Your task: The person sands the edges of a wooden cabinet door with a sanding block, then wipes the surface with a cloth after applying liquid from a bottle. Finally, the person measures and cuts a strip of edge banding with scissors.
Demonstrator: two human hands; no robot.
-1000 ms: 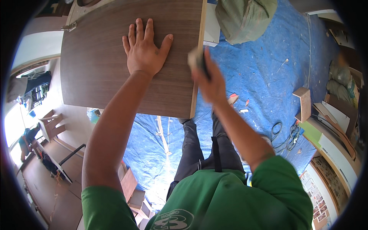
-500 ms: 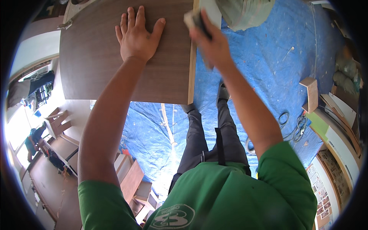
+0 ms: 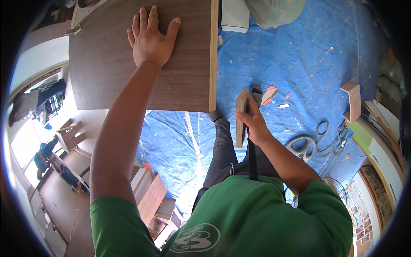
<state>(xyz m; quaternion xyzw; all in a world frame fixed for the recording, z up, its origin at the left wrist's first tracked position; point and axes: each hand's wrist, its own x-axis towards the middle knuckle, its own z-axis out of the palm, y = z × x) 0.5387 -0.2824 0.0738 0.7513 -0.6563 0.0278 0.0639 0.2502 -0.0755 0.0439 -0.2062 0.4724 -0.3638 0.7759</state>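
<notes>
My left hand [image 3: 153, 40] lies flat with fingers spread on a dark brown wood-grain panel [image 3: 184, 77]. The panel's pale right edge strip [image 3: 213, 64] runs away from me. Off that edge, to the right and closer to my body, my right hand [image 3: 255, 126] grips a flat wooden block [image 3: 241, 122], which looks like a sanding block. The block is held upright above my right leg, apart from the panel. Part of its far side is covered by my fingers.
A blue tarp [image 3: 278, 60] covers the floor, with scraps [image 3: 269, 95] by my right foot. Cables [image 3: 338, 139] and a grey wheel-like part [image 3: 302, 147] lie to the right. A white box [image 3: 235, 17] stands beyond the panel edge. Wooden pieces [image 3: 152, 197] sit lower left.
My right hand has drawn the block back from the panel's right edge toward my body. My left hand stays almost where it was on the panel.
</notes>
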